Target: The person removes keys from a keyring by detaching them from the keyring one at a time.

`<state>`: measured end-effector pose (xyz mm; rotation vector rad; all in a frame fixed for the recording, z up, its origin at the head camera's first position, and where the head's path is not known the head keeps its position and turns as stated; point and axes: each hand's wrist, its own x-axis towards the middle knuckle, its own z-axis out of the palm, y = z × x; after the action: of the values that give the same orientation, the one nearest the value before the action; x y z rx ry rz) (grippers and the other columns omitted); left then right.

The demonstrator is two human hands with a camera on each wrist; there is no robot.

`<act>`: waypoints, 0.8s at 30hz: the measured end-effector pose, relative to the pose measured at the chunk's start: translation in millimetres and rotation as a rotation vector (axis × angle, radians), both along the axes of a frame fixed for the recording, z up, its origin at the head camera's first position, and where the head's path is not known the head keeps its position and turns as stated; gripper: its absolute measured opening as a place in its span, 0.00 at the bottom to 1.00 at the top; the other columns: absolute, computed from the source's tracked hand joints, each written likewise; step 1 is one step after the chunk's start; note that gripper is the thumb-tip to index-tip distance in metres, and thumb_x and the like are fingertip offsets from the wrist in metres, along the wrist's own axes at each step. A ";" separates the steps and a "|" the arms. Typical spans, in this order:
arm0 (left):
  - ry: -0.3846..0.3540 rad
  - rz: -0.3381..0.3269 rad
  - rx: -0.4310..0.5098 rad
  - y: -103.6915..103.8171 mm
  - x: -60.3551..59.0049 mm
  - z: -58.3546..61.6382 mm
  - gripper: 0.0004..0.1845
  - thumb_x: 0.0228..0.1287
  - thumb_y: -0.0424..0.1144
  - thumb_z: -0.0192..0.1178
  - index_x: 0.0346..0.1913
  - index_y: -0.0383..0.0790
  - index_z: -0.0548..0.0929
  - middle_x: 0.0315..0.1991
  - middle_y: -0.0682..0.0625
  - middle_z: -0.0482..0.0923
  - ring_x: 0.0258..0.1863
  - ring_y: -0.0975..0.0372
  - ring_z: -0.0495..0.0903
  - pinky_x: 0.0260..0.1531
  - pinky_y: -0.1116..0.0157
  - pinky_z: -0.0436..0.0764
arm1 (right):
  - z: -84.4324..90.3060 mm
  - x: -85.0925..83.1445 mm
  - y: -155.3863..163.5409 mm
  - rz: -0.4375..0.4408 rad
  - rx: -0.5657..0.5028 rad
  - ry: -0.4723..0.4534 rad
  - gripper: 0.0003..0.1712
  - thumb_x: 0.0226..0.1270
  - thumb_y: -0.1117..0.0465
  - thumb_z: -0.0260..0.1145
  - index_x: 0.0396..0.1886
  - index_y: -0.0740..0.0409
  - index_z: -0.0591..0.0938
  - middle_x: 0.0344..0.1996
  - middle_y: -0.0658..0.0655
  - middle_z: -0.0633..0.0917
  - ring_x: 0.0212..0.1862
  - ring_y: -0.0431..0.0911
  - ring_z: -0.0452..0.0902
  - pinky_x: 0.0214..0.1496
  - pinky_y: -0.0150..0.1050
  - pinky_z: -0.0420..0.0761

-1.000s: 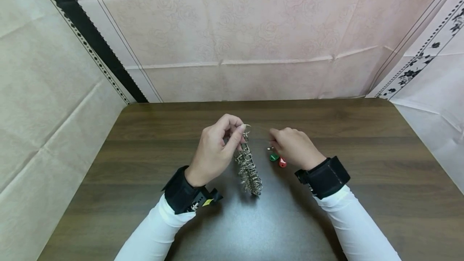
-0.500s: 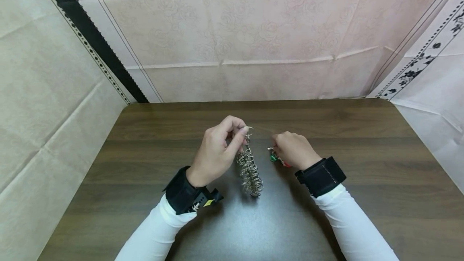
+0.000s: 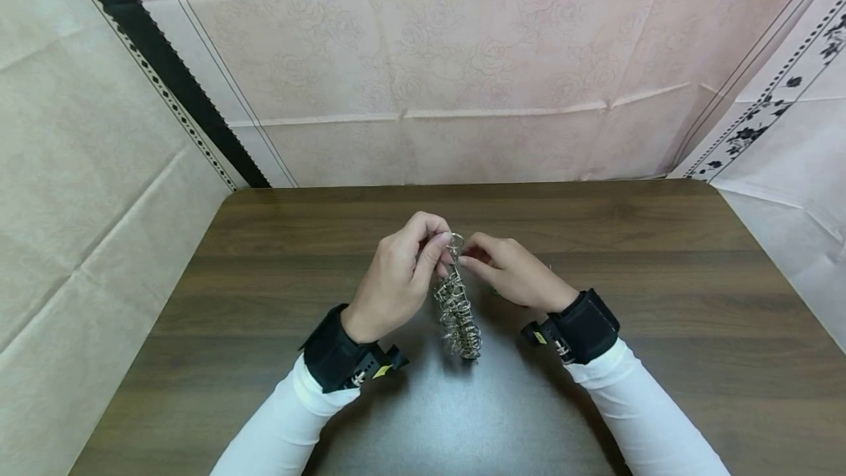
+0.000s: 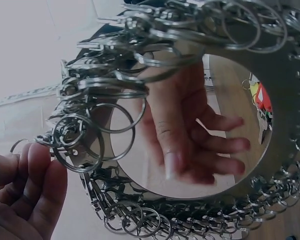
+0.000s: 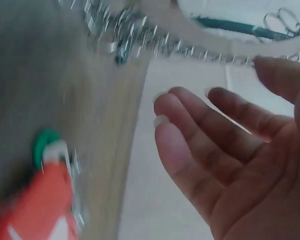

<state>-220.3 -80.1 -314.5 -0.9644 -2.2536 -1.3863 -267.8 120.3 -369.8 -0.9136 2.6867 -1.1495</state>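
A flat metal hoop (image 4: 285, 115) with a wide round opening carries many small split rings. Seen almost edge-on in the head view, the hoop reaches from my left hand (image 3: 393, 274) toward me. My left hand pinches one split ring (image 4: 21, 145) at the hoop's far end with thumb and fingers. Just right of that end is my right hand (image 3: 512, 270), its fingers loosely bent and holding nothing in the right wrist view. Keys with a red tag (image 5: 37, 205) and a green tag (image 5: 42, 145) lie on the table, mostly hidden behind my right hand in the head view.
The brown wooden table (image 3: 264, 358) ends at a far edge against a pale patterned cloth backdrop (image 3: 463, 79). More cloth hangs at the left and right. Black cameras are strapped to both wrists.
My right hand has left the tagged keys and moved left to the hoop's far end, turning over and loosening its fingers. My left hand keeps its pinch, barely shifting.
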 end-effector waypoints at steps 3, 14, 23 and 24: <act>0.008 -0.003 0.010 0.5 0.7 0.4 0.07 0.74 0.36 0.46 0.42 0.36 0.72 0.29 0.50 0.75 0.26 0.68 0.76 0.28 0.71 0.79 | -3.2 2.5 -4.5 0.038 -0.024 -0.050 0.11 0.75 0.56 0.54 0.52 0.51 0.75 0.38 0.49 0.84 0.40 0.39 0.79 0.45 0.40 0.78; 0.110 -0.037 0.103 3.0 5.2 6.6 0.02 0.72 0.30 0.49 0.41 0.34 0.72 0.27 0.49 0.77 0.27 0.66 0.79 0.30 0.72 0.79 | -18.6 9.0 -8.7 0.212 -0.037 -0.107 0.41 0.71 0.57 0.60 0.75 0.38 0.49 0.43 0.49 0.82 0.39 0.38 0.76 0.43 0.33 0.77; 0.115 -0.023 0.116 -0.1 6.3 6.9 0.04 0.72 0.32 0.49 0.39 0.34 0.72 0.27 0.49 0.76 0.27 0.66 0.78 0.28 0.69 0.80 | -10.7 4.9 -3.0 0.222 0.015 -0.028 0.13 0.68 0.64 0.61 0.52 0.53 0.76 0.30 0.46 0.79 0.32 0.36 0.73 0.38 0.33 0.76; 0.117 -0.013 0.111 -1.2 6.4 6.8 0.04 0.72 0.32 0.49 0.39 0.34 0.72 0.27 0.49 0.76 0.27 0.66 0.77 0.27 0.68 0.79 | -8.4 4.7 -1.9 0.192 0.039 -0.014 0.12 0.68 0.65 0.61 0.50 0.54 0.78 0.29 0.46 0.80 0.31 0.36 0.73 0.36 0.32 0.76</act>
<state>-213.9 -81.3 -307.7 -0.9981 -2.0669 -1.4062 -263.1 118.3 -378.2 -1.1237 2.5342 -1.0558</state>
